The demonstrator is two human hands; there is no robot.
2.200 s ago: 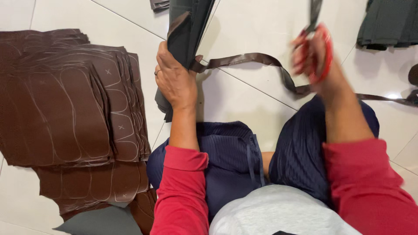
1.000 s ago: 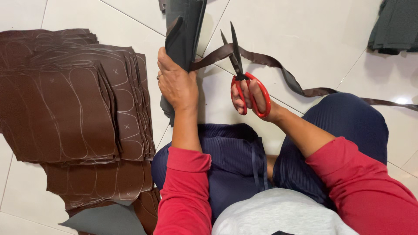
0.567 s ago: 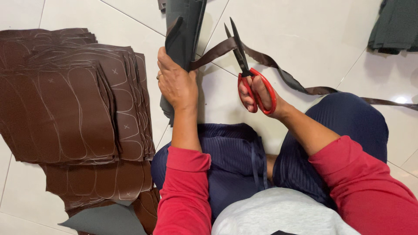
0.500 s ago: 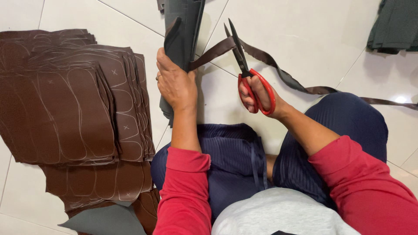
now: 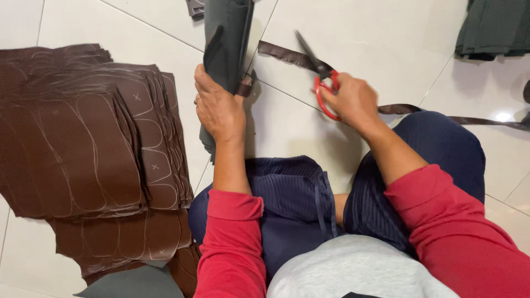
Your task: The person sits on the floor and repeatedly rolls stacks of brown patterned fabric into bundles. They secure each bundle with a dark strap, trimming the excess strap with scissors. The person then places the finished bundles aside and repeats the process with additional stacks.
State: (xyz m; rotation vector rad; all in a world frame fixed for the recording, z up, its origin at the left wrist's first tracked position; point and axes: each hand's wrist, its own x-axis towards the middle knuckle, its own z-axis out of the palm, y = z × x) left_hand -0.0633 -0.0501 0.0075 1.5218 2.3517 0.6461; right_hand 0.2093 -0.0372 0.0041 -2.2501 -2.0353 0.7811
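Observation:
I sit on a white tiled floor in dark blue trousers and red sleeves. My left hand (image 5: 218, 107) grips a folded bundle of dark grey-green sheet material (image 5: 226, 44) that stands upright on the floor. My right hand (image 5: 353, 102) holds red-handled scissors (image 5: 320, 77), blades pointing up and left. The blades lie over a long dark brown strip (image 5: 287, 56) that trails from the bundle across the floor to the right.
A thick stack of brown leather-like sheets (image 5: 83, 149) marked with chalk outlines lies to my left. More dark grey pieces (image 5: 494, 27) sit at the top right, and a grey piece (image 5: 132, 281) lies at the bottom left. My knees (image 5: 441, 149) take up the lower middle.
My right hand with the scissors came down from the upper right toward the bundle, then tilted, so the blades lean left over the strip. My left hand kept its grip.

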